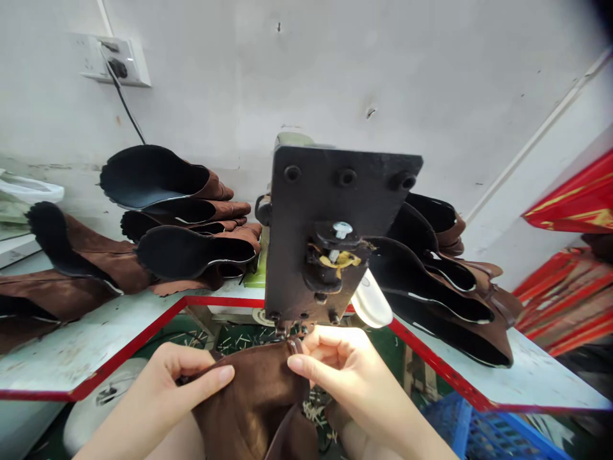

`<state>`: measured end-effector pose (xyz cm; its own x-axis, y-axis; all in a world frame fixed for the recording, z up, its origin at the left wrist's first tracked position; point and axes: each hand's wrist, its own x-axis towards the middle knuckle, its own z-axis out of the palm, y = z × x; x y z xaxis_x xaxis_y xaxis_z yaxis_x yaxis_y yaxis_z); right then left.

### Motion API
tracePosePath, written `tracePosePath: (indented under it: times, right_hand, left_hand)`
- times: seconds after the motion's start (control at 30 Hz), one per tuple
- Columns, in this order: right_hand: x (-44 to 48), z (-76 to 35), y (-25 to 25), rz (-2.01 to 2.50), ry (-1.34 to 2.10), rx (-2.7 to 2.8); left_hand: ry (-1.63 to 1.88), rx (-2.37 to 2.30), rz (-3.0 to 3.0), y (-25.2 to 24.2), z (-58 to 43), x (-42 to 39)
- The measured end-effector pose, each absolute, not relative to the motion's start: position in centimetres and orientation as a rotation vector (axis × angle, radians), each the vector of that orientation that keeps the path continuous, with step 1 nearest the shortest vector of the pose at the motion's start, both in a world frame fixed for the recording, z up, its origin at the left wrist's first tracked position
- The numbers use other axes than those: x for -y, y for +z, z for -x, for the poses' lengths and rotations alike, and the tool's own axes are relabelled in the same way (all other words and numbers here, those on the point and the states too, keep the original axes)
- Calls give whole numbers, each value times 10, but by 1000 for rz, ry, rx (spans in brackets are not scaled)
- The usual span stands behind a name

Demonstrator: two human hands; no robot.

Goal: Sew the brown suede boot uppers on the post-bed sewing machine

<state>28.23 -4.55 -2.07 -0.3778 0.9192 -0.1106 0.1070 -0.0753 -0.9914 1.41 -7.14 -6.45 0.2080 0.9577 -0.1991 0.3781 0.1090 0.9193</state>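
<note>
A brown boot upper (253,383) hangs between my two hands, its top edge just below the head of a black machine (345,198). My left hand (191,377) pinches the upper's left edge, thumb on the near face. At the upper's right side, my right hand (340,361) grips the edge between thumb and fingers, beside a small strap or buckle piece. Part of the right fingers lies behind the material. The machine's lower tip comes down close to the top edge; whether it touches the material I cannot tell.
Brown boot uppers with black linings (177,252) lie stacked on the left of the red-edged table (129,348), with more uppers (431,287) on the right. A blue crate (498,428) stands low at the right. A wall socket (115,61) holds a plugged cable.
</note>
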Motion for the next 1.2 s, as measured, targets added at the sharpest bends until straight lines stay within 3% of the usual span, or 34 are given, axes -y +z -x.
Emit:
tracePosePath:
  times: [0.13, 0.3, 0.5, 0.73, 1.2]
  right_hand:
    - [52, -279, -32, 1125, 1548, 1433]
    - [82, -277, -87, 715, 2090, 1165]
    - [123, -292, -140, 932, 1795, 758]
    - [132, -326, -140, 1099, 1553, 635]
    - [136, -344, -107, 1136, 1456, 775]
  left_hand:
    - [695, -1335, -1466, -66, -6, 81]
    - [751, -1274, -1679, -67, -35, 88]
    - [1261, -1336, -1555, -132, -64, 131]
    - [947, -1066, -1391, -169, -98, 187]
    - [441, -1029, -1339, -90, -77, 162]
